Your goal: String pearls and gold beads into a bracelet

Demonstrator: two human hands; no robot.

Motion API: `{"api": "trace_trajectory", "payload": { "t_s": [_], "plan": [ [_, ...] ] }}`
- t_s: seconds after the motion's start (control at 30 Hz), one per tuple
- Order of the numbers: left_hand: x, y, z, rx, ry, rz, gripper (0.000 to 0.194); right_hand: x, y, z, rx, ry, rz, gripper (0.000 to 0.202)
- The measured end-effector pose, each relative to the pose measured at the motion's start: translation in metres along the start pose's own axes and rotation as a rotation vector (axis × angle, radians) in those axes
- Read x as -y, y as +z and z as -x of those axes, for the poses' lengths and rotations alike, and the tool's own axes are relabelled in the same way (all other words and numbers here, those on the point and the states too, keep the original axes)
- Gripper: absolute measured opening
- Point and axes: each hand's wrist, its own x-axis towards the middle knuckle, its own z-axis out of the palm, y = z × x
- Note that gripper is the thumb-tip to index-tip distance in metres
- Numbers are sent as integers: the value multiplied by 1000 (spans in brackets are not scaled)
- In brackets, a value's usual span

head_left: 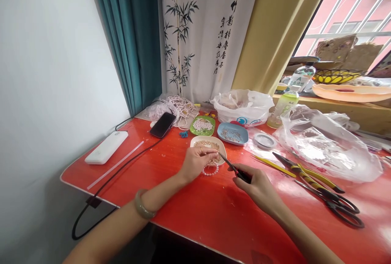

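Observation:
My left hand (197, 160) is pinched at the fingertips over a cream dish (224, 146) of gold beads (210, 145). A small loop of pink pearl beads, a bracelet (210, 173), hangs just below these fingers; the exact point they grip is too small to make out. My right hand (255, 182) is closed around black-handled pliers (241, 172), whose thin tips reach up to the left fingertips. Behind the cream dish stand a green dish (192, 130) of pale beads and a blue dish (233, 138) with small metal pieces.
Right of my right hand lie large pliers (299, 170), scissors (336, 205) and a yellow tool (275, 165). Plastic bags (330, 146), a bottle (282, 107) and a grey ring-shaped roll (264, 141) are behind. A phone (163, 124), cable (122, 160) and white power bank (106, 148) lie left.

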Motion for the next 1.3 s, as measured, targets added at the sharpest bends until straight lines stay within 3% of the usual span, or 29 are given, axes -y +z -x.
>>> {"api": "trace_trajectory", "payload": {
  "t_s": [0.57,1.0,1.3],
  "plan": [
    [3,-1,2,29,93,-81,12,5,1,2,24,-16,29,21],
    [-3,0,3,8,-10,-15,8,6,1,1,67,15,-59,17],
    [-6,-2,-1,135,-119,69,7,6,-1,2,67,-15,20,19]
  ]
}}
